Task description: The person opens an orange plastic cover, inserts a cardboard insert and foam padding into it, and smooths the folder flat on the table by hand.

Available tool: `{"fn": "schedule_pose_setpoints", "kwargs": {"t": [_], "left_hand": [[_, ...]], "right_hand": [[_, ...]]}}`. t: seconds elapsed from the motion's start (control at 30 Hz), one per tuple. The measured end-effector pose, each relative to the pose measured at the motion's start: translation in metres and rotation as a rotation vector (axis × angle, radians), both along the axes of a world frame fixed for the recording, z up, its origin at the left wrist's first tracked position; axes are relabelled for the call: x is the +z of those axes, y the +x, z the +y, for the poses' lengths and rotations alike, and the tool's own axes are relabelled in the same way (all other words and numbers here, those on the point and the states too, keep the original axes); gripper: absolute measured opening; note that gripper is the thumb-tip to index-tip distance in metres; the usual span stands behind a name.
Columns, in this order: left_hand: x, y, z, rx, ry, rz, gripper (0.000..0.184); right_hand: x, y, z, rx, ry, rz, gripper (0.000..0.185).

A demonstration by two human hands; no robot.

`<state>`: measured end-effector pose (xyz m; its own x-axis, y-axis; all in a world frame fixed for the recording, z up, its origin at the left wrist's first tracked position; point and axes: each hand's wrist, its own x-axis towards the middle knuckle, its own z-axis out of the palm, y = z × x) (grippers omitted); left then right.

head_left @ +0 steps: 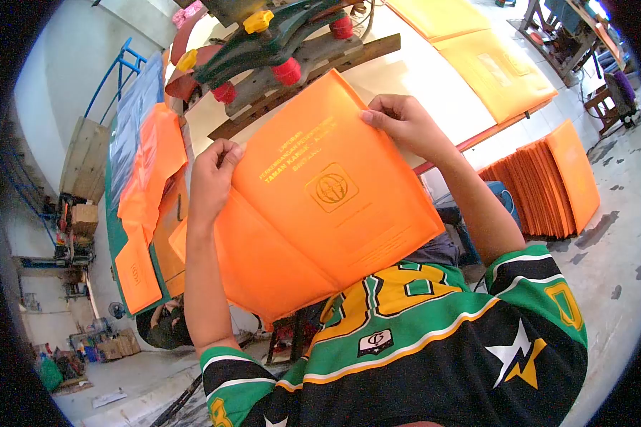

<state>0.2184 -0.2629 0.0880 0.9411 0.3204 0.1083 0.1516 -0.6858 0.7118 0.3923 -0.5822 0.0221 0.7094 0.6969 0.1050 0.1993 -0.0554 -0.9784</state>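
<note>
An orange folder [285,220] with gold lettering and a globe emblem is held up open in front of my body. My left hand [217,167] is closed on its upper left edge, thumb on the front face. On the upper right edge my right hand [399,117] pinches the cover between thumb and fingers. The folder's lower part hangs near my lap. Just beyond it stands a green machine [263,50] with red and yellow knobs over a metal bar.
Orange folders [491,64] lie on the white table [434,92] at the upper right. A thick folder stack [534,188] stands at the right. Orange sheets [157,164] lie on a green-edged table at the left. Another person [169,327] is partly visible at the lower left.
</note>
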Motion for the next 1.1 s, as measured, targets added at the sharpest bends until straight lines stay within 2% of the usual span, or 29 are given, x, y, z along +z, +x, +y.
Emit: {"fn": "schedule_pose_setpoints", "kwargs": {"t": [0.07, 0.2, 0.37, 0.57, 0.7, 0.87, 1.1], "left_hand": [[0.005, 0.0, -0.001, 0.012, -0.021, -0.001, 0.027], [0.026, -0.005, -0.013, -0.023, -0.014, -0.073, 0.026], [0.037, -0.013, -0.012, -0.016, -0.031, -0.12, 0.023], [0.048, -0.034, -0.014, 0.022, -0.141, -0.137, 0.021], [0.053, -0.047, -0.018, 0.028, -0.086, -0.145, 0.02], [0.054, -0.059, -0.016, 0.046, -0.185, -0.145, 0.021], [0.056, -0.072, -0.015, 0.043, -0.239, -0.211, 0.022]], "right_hand": [[-0.006, 0.005, -0.001, -0.042, 0.053, -0.098, 0.037], [0.012, 0.001, -0.008, -0.046, 0.078, -0.111, 0.037], [0.036, -0.015, -0.012, -0.003, 0.201, -0.014, 0.038], [0.058, -0.032, -0.018, 0.065, 0.223, -0.017, 0.037], [0.072, -0.048, -0.018, 0.115, 0.282, 0.015, 0.035], [0.084, -0.061, -0.019, 0.147, 0.275, 0.156, 0.033], [0.087, -0.069, -0.01, 0.089, 0.32, 0.146, 0.032]]}}
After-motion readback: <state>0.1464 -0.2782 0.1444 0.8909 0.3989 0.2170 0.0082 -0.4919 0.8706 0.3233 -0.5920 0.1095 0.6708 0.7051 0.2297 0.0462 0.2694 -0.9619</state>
